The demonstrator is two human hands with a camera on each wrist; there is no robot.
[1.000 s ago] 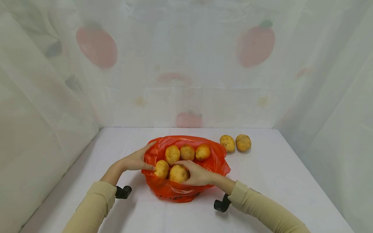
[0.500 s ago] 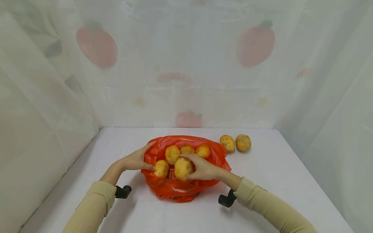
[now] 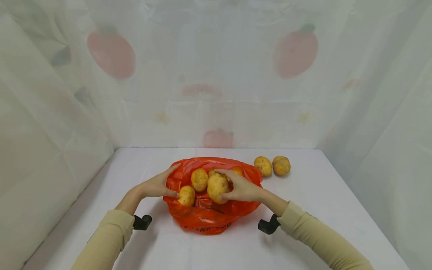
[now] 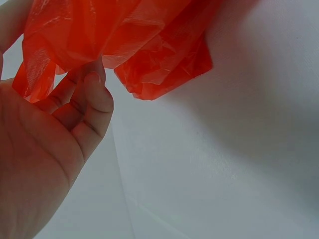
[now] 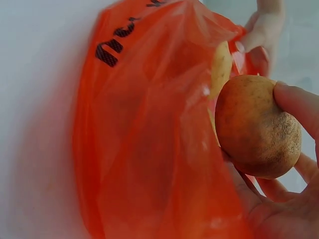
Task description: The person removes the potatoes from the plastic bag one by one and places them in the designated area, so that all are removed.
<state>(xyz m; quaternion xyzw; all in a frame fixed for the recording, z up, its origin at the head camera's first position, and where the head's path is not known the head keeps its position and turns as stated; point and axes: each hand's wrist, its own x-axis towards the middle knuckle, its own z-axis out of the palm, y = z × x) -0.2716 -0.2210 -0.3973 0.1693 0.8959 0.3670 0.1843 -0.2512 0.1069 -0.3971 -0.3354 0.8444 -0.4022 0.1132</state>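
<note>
A red plastic bag [image 3: 206, 219] with black lettering stands wide-mouthed on the table, several potatoes inside it. My right hand [image 3: 241, 187] grips one potato [image 3: 217, 188] between thumb and fingers at the bag's mouth; the right wrist view shows this potato [image 5: 259, 127] beside the bag's rim. With curled fingers, my left hand [image 3: 156, 186] holds the bag's left rim, which the left wrist view shows pinched. Near the left thumb lies a potato [image 3: 186, 195], and another potato [image 3: 199, 179] sits behind it. Two more at the back of the bag are partly hidden by my right hand.
Two potatoes, one [image 3: 263, 166] beside the bag's back right edge and one [image 3: 281, 165] farther right, lie on the white table [image 3: 310, 210]. Pale curtains with fruit prints enclose the table at the back and sides.
My right hand has lifted the potato from the front of the bag, moving it up and to the right. The left hand stays at the bag's rim.
</note>
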